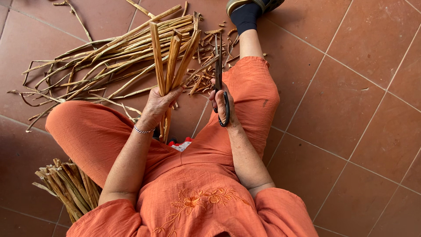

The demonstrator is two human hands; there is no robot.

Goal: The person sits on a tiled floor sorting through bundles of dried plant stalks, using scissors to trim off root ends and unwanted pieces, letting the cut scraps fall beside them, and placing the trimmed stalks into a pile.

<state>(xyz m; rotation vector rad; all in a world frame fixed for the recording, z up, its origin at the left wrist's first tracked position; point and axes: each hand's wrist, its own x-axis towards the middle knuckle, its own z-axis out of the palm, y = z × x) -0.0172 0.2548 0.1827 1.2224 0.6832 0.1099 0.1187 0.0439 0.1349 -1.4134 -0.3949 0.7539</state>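
The person sits on the reddish-brown tiled floor (351, 109) with legs spread, wearing orange clothing. The left hand (158, 103) is closed around a small bundle of tan, dried plant stalks (172, 57), held upright with the cut ends fanning apart above the fist. The right hand (222, 103) grips the black loop handles of a pair of dark metal scissors (218, 66); the blades point away from the body and appear nearly closed, just beside the bundle but not touching it. The hands are apart, each clamped on its own item. A large loose pile of long dried stalks (96, 66) lies on the floor beyond the left knee, short trimmed offcuts (206, 74) are scattered between the legs, and a bunched stack of cut stalks (70, 186) rests beside the left hip. Judged step: trimming the held bundle. The next cut would call for opening the blades and squaring them across the stalk ends, clear of the left fingers.
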